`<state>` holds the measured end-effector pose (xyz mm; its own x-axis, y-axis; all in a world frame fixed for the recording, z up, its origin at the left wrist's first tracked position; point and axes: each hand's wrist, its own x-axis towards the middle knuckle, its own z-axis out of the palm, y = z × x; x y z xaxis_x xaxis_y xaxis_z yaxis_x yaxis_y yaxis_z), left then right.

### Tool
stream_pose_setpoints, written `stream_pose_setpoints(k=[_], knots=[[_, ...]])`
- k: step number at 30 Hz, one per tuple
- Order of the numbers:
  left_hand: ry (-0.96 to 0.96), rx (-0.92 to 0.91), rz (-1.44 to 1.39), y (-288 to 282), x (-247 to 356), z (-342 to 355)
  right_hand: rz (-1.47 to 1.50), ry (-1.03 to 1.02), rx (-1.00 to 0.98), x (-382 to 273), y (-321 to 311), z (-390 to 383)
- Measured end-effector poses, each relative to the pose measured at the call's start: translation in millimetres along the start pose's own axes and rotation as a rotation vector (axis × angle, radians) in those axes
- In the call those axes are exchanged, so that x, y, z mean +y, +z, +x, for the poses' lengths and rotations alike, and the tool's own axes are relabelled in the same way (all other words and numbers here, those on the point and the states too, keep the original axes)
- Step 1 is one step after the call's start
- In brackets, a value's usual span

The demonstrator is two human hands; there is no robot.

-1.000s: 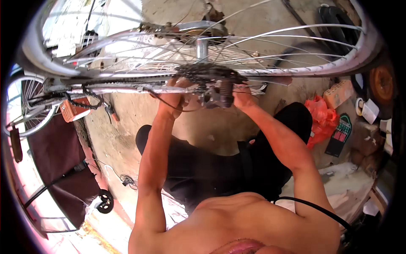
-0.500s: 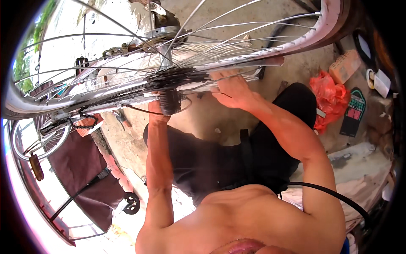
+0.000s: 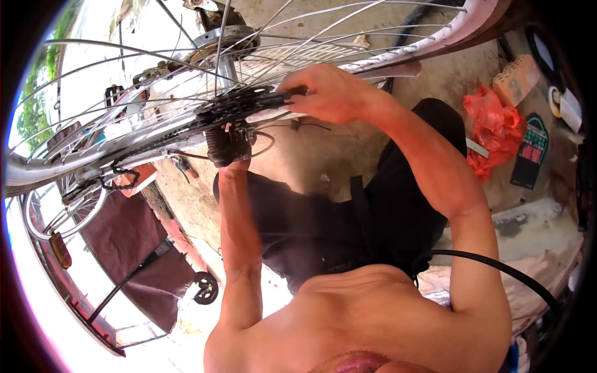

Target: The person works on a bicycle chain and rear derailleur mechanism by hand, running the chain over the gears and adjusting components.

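Observation:
A bicycle's rear wheel with a pale rim and thin spokes spans the upper part of the head view. At its hub sits a black sprocket cluster, with the chain running off to the left. My right hand is at the right end of the sprockets, its fingers curled closed by a dark piece there; what they grip is hidden. Below the sprockets hangs the rear derailleur with a looped cable. My left hand is behind and under the derailleur, its fingers mostly hidden.
Right of my knee lie a red plastic bag, a perforated brick and a dark sandal-shaped sole. At left are a maroon fabric panel and a small black wheel. A tool lies on the concrete floor.
My right hand has moved up and left, from beside the frame to the right end of the sprockets. The sprockets and derailleur appear slightly further left in view. My left hand stays by the derailleur.

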<state>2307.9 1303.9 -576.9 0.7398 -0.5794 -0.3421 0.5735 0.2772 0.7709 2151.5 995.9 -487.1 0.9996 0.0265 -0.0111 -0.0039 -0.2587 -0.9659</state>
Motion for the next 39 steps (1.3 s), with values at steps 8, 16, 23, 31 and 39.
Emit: stream_pose_setpoints(k=[8, 16, 23, 31, 39], knots=[[-0.176, -0.258, -0.096, 16, 12, 3, -0.009, 0.173, -0.193, 20, 18, 26], [-0.047, -0.113, -0.032, -6, 7, 11, -0.023, 0.146, -0.306, 26, 23, 40], [-0.172, -0.141, -0.213, 10, 11, 8, 0.100, 0.212, -0.300, 27, 26, 40], [-0.257, -0.336, -0.298, 33, 16, 6, 0.017, 0.201, -0.326, 36, 29, 46], [-0.175, -0.196, -0.204, 74, 17, -1, 0.062, 0.311, -0.355, 35, 26, 47]])
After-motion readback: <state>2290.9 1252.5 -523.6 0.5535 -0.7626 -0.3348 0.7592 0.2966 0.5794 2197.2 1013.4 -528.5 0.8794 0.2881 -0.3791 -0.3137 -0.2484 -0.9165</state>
